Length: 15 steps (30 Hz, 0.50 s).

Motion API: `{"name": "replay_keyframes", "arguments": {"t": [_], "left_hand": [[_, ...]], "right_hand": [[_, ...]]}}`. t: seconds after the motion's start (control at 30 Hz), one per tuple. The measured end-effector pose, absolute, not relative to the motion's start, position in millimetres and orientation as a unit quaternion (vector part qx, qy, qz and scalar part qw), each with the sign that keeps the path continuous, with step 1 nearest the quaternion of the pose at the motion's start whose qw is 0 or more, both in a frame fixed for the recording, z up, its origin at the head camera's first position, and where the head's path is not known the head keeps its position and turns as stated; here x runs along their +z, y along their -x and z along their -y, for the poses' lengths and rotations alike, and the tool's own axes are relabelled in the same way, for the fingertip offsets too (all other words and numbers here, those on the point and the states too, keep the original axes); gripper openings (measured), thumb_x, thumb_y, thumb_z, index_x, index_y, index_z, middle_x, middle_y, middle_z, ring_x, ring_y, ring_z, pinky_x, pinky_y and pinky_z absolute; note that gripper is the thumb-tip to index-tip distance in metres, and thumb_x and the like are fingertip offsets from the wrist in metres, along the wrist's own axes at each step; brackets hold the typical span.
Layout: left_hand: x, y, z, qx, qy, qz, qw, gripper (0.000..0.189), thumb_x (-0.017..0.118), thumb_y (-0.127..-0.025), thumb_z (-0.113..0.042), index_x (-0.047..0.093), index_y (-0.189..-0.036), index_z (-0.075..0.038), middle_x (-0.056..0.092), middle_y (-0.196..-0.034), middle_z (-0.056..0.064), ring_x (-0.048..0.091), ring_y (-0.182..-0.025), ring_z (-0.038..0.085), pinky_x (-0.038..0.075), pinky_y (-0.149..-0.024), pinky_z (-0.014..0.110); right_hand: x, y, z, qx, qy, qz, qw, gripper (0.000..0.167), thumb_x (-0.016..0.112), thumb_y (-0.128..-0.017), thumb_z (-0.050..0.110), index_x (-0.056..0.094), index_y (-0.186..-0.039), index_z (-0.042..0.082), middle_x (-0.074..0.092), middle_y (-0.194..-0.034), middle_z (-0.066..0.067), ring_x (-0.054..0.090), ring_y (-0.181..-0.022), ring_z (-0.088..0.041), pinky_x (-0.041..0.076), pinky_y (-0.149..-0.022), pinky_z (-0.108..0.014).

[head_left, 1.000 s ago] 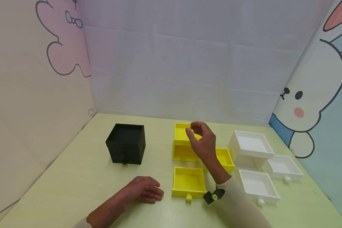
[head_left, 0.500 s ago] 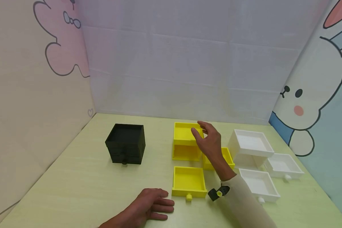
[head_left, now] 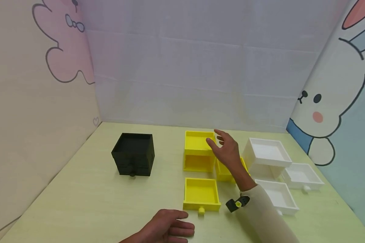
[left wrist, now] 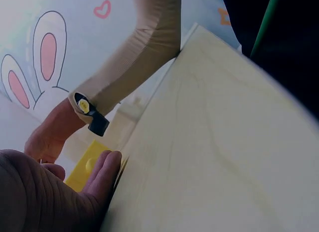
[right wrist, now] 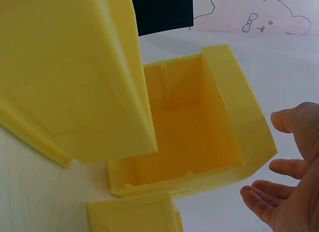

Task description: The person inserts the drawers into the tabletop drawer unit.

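Observation:
In the head view, my right hand is raised at the right side of a yellow cabinet, thumb and fingers spread with nothing between them. The right wrist view shows the cabinet's hollow shell beside those fingers. One yellow drawer lies in front of the cabinet, its round knob facing me. A second yellow drawer sits to the cabinet's right, partly hidden by my right forearm. My left hand is near the front drawer's knob, fingers extended and holding nothing.
A black cabinet stands at the left with its drawer in. On the right is a white cabinet with an open lower bay. Two white drawers lie out around it. Printed cloth walls enclose the table behind and at the sides.
My left hand has moved right and nearer to me, its fingers spreading. My right hand has shifted right, from over the yellow cabinet to its side. The cabinets and drawers stay put.

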<state>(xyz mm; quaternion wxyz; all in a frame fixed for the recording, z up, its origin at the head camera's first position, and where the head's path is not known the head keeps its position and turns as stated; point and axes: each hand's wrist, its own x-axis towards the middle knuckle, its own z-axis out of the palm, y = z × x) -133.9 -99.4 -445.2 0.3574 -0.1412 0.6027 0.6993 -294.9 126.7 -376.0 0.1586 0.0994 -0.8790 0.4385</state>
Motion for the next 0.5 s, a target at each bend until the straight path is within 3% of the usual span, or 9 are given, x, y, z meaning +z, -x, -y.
{"name": "replay_keyframes", "arguments": {"t": [0.3, 0.5], "left_hand": [[-445.3, 133.6, 97.4, 0.739, 0.102, -0.525, 0.41, 0.047, 0.052, -0.103, -0.026, 0.051, -0.133, 0.01, 0.07, -0.116, 0.019, 0.069, -0.107, 0.029, 0.053, -0.093, 0.043], [-443.6, 134.8, 95.2, 0.748, 0.103, -0.491, 0.433, 0.048, 0.052, -0.104, -0.025, 0.048, -0.137, 0.009, 0.068, -0.12, 0.02, 0.067, -0.111, 0.029, 0.051, -0.096, 0.043]], "right_hand": [[-376.6, 297.4, -128.0, 0.416, -0.08, 0.903, 0.079, 0.068, 0.065, -0.097, 0.037, 0.038, -0.151, 0.006, 0.045, -0.149, -0.02, 0.054, -0.126, -0.04, 0.048, -0.099, -0.051], [-379.7, 298.7, -127.8, 0.409, -0.079, 0.907, 0.063, 0.069, 0.062, -0.098, 0.04, 0.036, -0.151, 0.005, 0.046, -0.147, -0.022, 0.054, -0.125, -0.04, 0.048, -0.1, -0.052]]}}
